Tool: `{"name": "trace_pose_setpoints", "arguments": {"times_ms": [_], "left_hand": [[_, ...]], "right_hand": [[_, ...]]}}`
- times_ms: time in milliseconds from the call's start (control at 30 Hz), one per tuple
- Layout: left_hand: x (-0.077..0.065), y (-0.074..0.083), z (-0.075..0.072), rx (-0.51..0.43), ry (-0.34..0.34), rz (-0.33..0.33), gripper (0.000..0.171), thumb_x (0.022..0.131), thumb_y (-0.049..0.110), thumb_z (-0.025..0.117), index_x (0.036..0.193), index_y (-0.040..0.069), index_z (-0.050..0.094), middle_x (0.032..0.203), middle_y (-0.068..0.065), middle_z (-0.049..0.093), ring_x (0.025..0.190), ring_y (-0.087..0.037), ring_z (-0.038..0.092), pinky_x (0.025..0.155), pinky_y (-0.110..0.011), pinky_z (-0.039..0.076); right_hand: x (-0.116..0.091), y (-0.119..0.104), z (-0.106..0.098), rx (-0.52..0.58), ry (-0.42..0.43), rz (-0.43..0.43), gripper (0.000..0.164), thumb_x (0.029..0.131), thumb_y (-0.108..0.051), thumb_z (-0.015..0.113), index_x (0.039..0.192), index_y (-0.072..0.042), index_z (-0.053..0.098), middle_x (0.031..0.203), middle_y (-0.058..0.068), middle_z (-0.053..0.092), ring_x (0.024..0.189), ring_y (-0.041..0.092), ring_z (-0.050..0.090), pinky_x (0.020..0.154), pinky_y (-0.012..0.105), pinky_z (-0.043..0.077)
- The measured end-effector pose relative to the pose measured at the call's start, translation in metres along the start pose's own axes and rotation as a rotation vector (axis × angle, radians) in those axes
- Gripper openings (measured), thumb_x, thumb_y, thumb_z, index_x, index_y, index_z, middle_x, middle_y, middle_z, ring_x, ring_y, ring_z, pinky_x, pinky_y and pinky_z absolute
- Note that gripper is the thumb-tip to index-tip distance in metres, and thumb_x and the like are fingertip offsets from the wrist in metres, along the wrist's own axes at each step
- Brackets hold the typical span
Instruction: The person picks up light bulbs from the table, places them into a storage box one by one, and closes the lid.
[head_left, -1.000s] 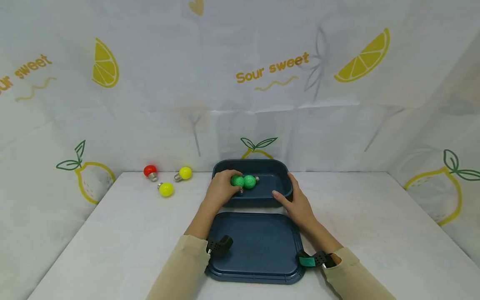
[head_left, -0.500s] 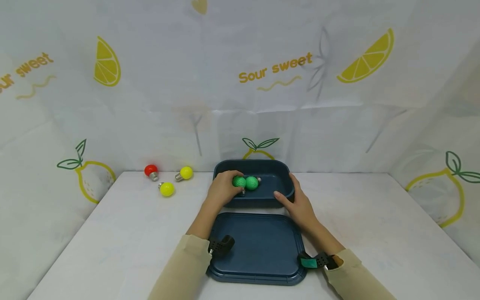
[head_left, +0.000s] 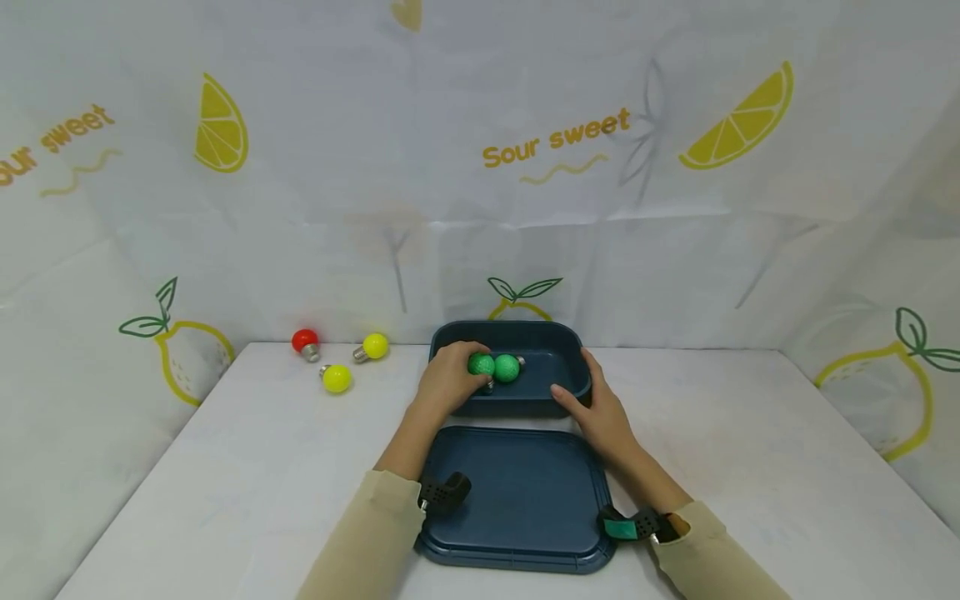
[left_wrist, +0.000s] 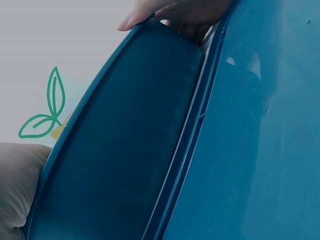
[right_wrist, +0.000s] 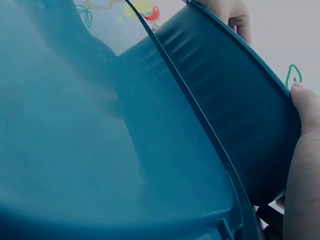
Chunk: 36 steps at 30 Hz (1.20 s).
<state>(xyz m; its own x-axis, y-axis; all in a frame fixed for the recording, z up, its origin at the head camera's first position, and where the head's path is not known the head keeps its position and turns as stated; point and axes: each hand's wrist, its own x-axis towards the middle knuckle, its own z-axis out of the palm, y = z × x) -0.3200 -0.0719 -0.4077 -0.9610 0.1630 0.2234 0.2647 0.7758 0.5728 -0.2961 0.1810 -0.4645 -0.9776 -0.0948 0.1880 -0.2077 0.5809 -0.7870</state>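
My left hand [head_left: 452, 379] reaches over the left side of a dark blue box [head_left: 525, 408] and pinches a green light bulb [head_left: 481, 364] with finger and thumb. A second green bulb [head_left: 507, 367] lies right beside it, its metal base pointing right. At the box's right end, my right hand [head_left: 602, 417] grips the wall, thumb over the near rim. Both wrist views show the outside of the box wall [left_wrist: 130, 130] but hide the bulbs. The right hand's thumb and fingers [right_wrist: 307, 165] hold the box corner in the right wrist view.
A dark blue lid [head_left: 517, 500] lies flat on the white table [head_left: 247, 467] in front of the box, beneath the forearms. To the left lie a red bulb [head_left: 304, 340] and two yellow bulbs [head_left: 337, 378]. A printed cloth [head_left: 315, 167] hangs behind.
The head view has shifted slightly, so everything sits a little farther right in it. Both hands keep their places on the bulb and box.
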Motion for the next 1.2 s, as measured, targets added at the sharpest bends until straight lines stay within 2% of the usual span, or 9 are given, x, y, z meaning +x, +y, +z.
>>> {"name": "trace_pose_setpoints", "arguments": {"times_ms": [400, 567, 633, 733, 867, 1067, 1200], "left_hand": [[-0.002, -0.004, -0.002, -0.028, 0.008, 0.079, 0.035, 0.091, 0.017, 0.076, 0.125, 0.012, 0.071, 0.130, -0.008, 0.069, 0.120, -0.025, 0.064, 0.098, -0.042, 0.056], [-0.004, -0.004, -0.011, -0.049, 0.006, 0.105, 0.034, 0.093, 0.018, 0.074, 0.126, 0.012, 0.070, 0.130, -0.008, 0.068, 0.105, -0.028, 0.066, 0.090, -0.041, 0.057], [-0.004, -0.004, -0.016, -0.056, 0.020, 0.106, 0.033, 0.094, 0.019, 0.073, 0.126, 0.013, 0.071, 0.131, -0.007, 0.068, 0.102, -0.028, 0.067, 0.088, -0.042, 0.057], [-0.005, -0.007, -0.026, -0.042, 0.056, 0.104, 0.033, 0.095, 0.022, 0.072, 0.126, 0.014, 0.071, 0.131, -0.007, 0.068, 0.111, -0.027, 0.067, 0.095, -0.044, 0.056], [-0.006, -0.013, -0.043, -0.019, 0.108, 0.098, 0.034, 0.095, 0.026, 0.071, 0.127, 0.014, 0.070, 0.131, -0.007, 0.068, 0.114, -0.028, 0.066, 0.097, -0.046, 0.056], [-0.013, -0.028, -0.068, 0.014, 0.143, 0.079, 0.034, 0.096, 0.025, 0.071, 0.128, 0.014, 0.070, 0.133, -0.008, 0.068, 0.117, -0.030, 0.066, 0.096, -0.047, 0.057], [-0.018, -0.041, -0.082, 0.019, 0.164, 0.044, 0.034, 0.096, 0.024, 0.070, 0.128, 0.013, 0.069, 0.134, -0.010, 0.067, 0.120, -0.033, 0.066, 0.097, -0.049, 0.057]], "right_hand": [[-0.002, 0.004, 0.000, 0.000, -0.004, 0.002, 0.088, 0.099, -0.051, 0.057, 0.164, -0.022, 0.006, 0.168, 0.019, 0.019, 0.153, 0.044, 0.026, 0.120, 0.066, 0.026], [-0.003, 0.001, 0.000, 0.004, -0.007, 0.001, 0.087, 0.099, -0.051, 0.057, 0.164, -0.021, 0.007, 0.168, 0.020, 0.019, 0.153, 0.044, 0.025, 0.121, 0.066, 0.024], [-0.003, 0.000, 0.000, 0.005, -0.007, -0.002, 0.087, 0.099, -0.050, 0.057, 0.164, -0.020, 0.007, 0.168, 0.020, 0.019, 0.153, 0.044, 0.026, 0.121, 0.066, 0.024], [-0.002, 0.000, 0.000, 0.001, -0.006, -0.004, 0.087, 0.099, -0.050, 0.057, 0.164, -0.020, 0.007, 0.168, 0.020, 0.019, 0.153, 0.044, 0.026, 0.121, 0.066, 0.025], [-0.001, 0.000, 0.001, 0.003, -0.005, -0.005, 0.088, 0.099, -0.050, 0.057, 0.164, -0.021, 0.006, 0.168, 0.020, 0.019, 0.153, 0.044, 0.026, 0.120, 0.066, 0.025], [0.000, 0.000, 0.001, 0.000, -0.011, -0.005, 0.089, 0.099, -0.051, 0.056, 0.164, -0.021, 0.004, 0.168, 0.020, 0.019, 0.153, 0.045, 0.025, 0.120, 0.066, 0.025], [0.000, 0.000, 0.000, 0.001, -0.007, -0.005, 0.088, 0.099, -0.051, 0.056, 0.164, -0.022, 0.005, 0.168, 0.021, 0.020, 0.152, 0.045, 0.026, 0.120, 0.066, 0.025]]}}
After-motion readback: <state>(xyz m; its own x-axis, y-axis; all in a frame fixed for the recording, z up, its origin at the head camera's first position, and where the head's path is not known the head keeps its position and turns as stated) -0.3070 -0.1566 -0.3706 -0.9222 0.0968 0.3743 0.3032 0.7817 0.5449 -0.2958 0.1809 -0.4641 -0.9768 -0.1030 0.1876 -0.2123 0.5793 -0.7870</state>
